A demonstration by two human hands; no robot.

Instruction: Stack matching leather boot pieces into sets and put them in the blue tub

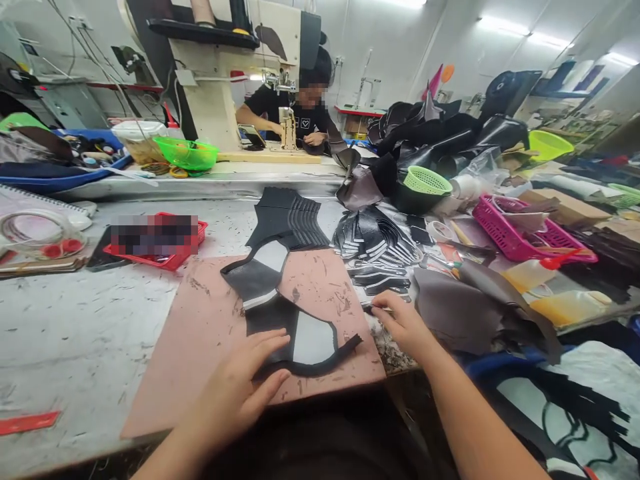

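Observation:
A black cut leather piece (270, 300) with pale patches lies on a pinkish work board (200, 333) at the near edge of the table. My left hand (240, 390) rests flat on the lower end of that piece, fingers spread. My right hand (403, 320) reaches to the right of the board, fingertips pinched on a small black strip (373, 308) at the edge of a pile of several black strips (380, 257). A stack of larger black cut pieces (290, 217) lies beyond the board.
A red tray (155, 257) sits to the left, a pink basket (525, 233) and yellow glue bottles (550, 287) to the right. Brown leather (460, 307) lies beside my right hand. Across the table a person works at a sewing machine (225, 73). A green bowl (187, 153) stands far left.

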